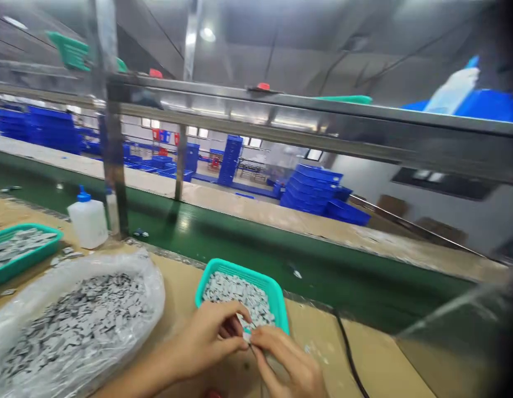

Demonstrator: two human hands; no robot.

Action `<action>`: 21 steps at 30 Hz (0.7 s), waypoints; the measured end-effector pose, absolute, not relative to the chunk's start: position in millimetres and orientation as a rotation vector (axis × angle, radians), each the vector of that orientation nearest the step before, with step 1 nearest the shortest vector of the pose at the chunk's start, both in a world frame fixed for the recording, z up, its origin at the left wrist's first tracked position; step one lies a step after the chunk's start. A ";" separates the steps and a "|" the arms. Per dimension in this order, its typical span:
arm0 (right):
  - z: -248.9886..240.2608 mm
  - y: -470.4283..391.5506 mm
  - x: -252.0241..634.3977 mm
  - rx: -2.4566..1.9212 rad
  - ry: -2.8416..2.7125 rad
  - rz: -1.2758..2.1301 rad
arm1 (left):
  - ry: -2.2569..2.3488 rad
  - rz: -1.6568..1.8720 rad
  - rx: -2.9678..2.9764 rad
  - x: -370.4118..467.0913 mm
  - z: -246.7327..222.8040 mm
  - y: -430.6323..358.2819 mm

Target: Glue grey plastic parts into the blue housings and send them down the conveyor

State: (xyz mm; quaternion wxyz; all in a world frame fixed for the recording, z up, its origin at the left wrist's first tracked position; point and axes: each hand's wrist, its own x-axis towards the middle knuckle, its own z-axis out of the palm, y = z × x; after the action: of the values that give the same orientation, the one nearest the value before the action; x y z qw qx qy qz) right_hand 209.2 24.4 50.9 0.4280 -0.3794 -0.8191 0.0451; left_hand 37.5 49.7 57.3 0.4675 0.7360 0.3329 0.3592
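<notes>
Left hand [219,334] and right hand [287,356] pinch a small piece [247,336] by the basket [280,304]; fingertip-only grip could slip, likely dropping it among bits [235,290].

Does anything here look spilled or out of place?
Yes: a few loose grey pieces lie between the left turquoise basket and the plastic bag. They look stray, perhaps spilled, because both hold heaps of similar pieces.

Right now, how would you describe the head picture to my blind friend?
A left hand and right hand hold a tiny white piece by a green basket of grey bits. A bag of more bits lies left; a green belt runs behind.
</notes>
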 end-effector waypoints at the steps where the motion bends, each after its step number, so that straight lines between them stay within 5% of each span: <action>1: 51.3 22.2 209.9 -0.997 -2.022 0.162 | 0.794 0.823 1.834 36.5 58.5 51.9; 7: 20.6 22.9 229.0 -1.251 -1.730 0.531 | 0.906 0.576 2.241 46.3 66.8 113.3; 14: -4.5 44.5 241.4 -1.199 -1.603 0.590 | 0.997 0.290 2.606 125.0 81.7 218.1; 21: -11.0 43.1 244.0 -1.152 -1.527 0.580 | 0.961 0.197 2.628 211.1 46.9 263.8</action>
State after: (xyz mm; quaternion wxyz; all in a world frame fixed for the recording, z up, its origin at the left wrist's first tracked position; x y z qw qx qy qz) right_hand 244.0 43.1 -11.0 0.5410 -0.4846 -0.6426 0.2439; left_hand 211.1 263.8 46.9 0.1677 0.9236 0.3377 0.0693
